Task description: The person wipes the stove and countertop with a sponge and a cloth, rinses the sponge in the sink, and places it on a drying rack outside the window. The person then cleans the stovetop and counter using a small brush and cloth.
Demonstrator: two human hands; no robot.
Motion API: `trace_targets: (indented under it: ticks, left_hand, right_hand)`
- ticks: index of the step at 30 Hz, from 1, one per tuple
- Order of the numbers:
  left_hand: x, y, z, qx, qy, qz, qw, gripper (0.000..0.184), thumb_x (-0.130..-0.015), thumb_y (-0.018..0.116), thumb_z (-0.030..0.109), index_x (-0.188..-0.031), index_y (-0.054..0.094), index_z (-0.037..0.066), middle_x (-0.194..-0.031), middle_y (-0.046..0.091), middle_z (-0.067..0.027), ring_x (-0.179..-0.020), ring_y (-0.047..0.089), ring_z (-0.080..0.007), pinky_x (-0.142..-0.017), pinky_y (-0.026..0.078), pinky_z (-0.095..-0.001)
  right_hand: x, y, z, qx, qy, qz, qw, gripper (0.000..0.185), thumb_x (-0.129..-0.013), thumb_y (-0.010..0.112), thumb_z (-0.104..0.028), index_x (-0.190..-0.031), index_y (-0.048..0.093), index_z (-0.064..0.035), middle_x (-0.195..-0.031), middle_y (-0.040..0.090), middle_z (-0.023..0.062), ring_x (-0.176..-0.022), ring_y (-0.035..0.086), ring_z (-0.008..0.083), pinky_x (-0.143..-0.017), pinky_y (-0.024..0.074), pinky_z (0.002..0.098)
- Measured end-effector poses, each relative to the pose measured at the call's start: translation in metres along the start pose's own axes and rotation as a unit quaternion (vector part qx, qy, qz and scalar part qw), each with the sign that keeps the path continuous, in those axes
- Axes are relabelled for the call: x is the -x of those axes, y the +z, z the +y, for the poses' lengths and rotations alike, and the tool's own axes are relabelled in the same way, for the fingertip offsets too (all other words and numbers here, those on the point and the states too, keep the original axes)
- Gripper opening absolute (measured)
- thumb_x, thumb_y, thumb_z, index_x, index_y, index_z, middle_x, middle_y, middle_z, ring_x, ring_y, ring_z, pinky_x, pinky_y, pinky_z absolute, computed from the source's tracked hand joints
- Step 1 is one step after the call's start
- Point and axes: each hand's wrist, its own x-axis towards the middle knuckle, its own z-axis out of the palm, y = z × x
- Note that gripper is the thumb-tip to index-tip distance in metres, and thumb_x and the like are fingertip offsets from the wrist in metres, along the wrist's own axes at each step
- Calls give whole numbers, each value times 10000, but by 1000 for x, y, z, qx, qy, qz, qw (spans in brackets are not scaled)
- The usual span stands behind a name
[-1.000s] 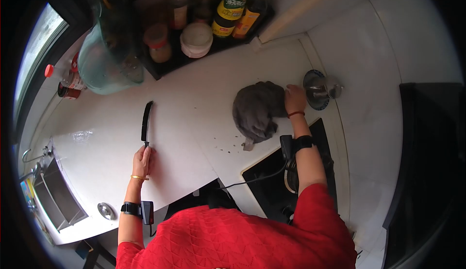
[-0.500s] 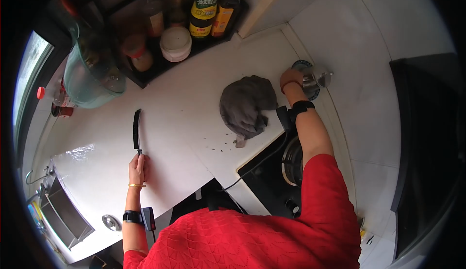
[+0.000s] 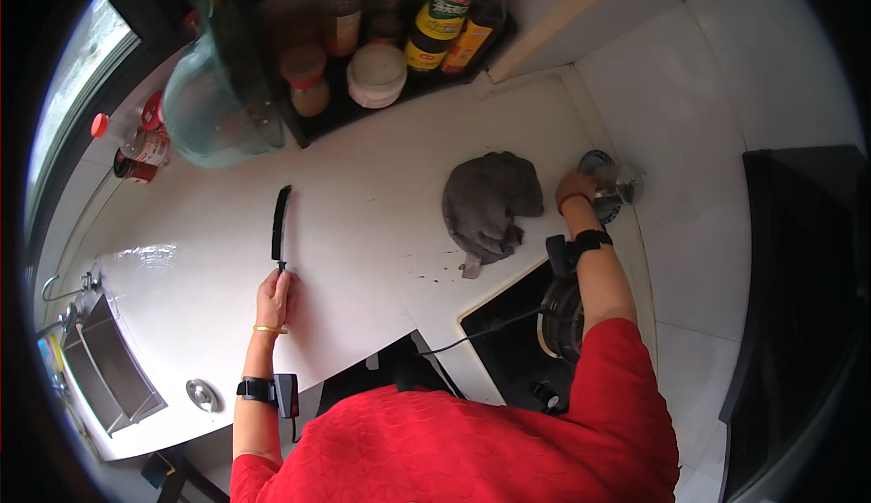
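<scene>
My left hand (image 3: 275, 300) is closed round the handle of a black brush-like tool (image 3: 280, 224), long and slightly curved, held over the white counter (image 3: 354, 249). On the right, my right hand (image 3: 577, 189) is at the near side of a shiny metal vessel (image 3: 606, 179) that stands on a blue-patterned dish (image 3: 596, 160). Its fingers are partly hidden, so their grip cannot be made out. A crumpled grey cloth (image 3: 490, 204) lies just left of that hand. Small dark bits (image 3: 435, 279) are scattered beside the cloth.
A black stove (image 3: 517, 340) is set in the near right counter, with a cable across it. At the back are a dark shelf with bottles (image 3: 445, 13) and a white jar (image 3: 376, 75), plus a greenish bowl (image 3: 218, 104). A sink (image 3: 107, 367) lies at the left.
My right hand has moved right, off the edge of the grey cloth and over to the metal vessel. My left hand still holds the black tool. The camera view has shifted.
</scene>
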Motion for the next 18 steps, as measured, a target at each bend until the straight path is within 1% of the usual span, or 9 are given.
trace_targets:
  ticks: [1,4,7,10,12,13,15,16,18]
  left_hand:
    - [-1,-1,-1,3,6,-5,1000,298,-916,415,291,-765,497,48,-430,331,42,-305,269,-55,-300,194,-223]
    - [-1,-4,-4,-12,19,-8,1000,294,-917,415,283,-768,494,43,-431,337,40,-300,273,-55,-295,195,-222]
    - [-4,-3,-9,-14,31,-6,999,297,-917,414,286,-772,494,40,-430,338,37,-295,273,-59,-292,197,-223]
    - [-2,-3,-4,-16,10,-12,1000,302,-917,414,291,-776,496,36,-429,344,31,-291,276,-63,-289,200,-226]
    - [-3,-2,-2,-24,2,-15,1000,312,-918,412,300,-786,500,31,-428,355,23,-288,278,-67,-285,203,-231]
    - [-2,-1,-1,-31,16,-20,999,313,-918,411,302,-788,500,31,-427,356,23,-288,278,-68,-285,203,-231]
    - [-1,-1,2,-46,42,-23,998,317,-919,409,305,-792,501,29,-426,358,22,-286,278,-68,-284,203,-231]
    - [1,1,5,-45,33,-15,998,315,-918,411,305,-794,501,30,-426,355,25,-287,276,-66,-285,202,-228]
    - [-1,0,3,-29,19,-16,999,309,-919,413,299,-794,502,31,-432,360,26,-288,273,-63,-285,202,-227]
  right_hand:
    - [2,4,2,-4,-7,3,1000,351,-847,450,-198,-1149,459,-20,-1150,508,171,-1084,471,303,-876,386,379]
    - [11,13,7,89,-35,39,995,333,-850,452,-247,-1110,508,-46,-1182,488,160,-1119,439,315,-895,370,392]
    - [53,-31,6,-54,-119,160,978,345,-818,485,-230,-1120,508,-63,-1144,511,167,-1080,472,329,-867,400,398]
    - [57,-40,-16,-266,-106,86,954,343,-779,514,-210,-1090,529,-66,-1074,543,186,-1007,515,338,-823,427,417]
    - [31,-11,-30,-273,-104,18,956,321,-765,521,-214,-1039,550,-51,-1029,560,187,-956,537,343,-801,432,428]
    - [32,-15,-35,-278,-105,-16,955,311,-757,525,-216,-1014,561,-43,-1007,569,187,-930,548,346,-790,435,434]
    - [25,-31,-25,-353,-73,82,929,269,-752,541,-204,-966,575,-43,-993,576,174,-909,556,337,-772,440,427]
    - [30,-48,-19,-387,-58,128,911,249,-750,549,-198,-942,583,-43,-986,580,168,-899,561,333,-763,443,423]
    - [24,-65,-3,-468,-67,275,837,214,-725,582,-140,-906,578,-28,-918,592,146,-826,582,305,-714,459,389]
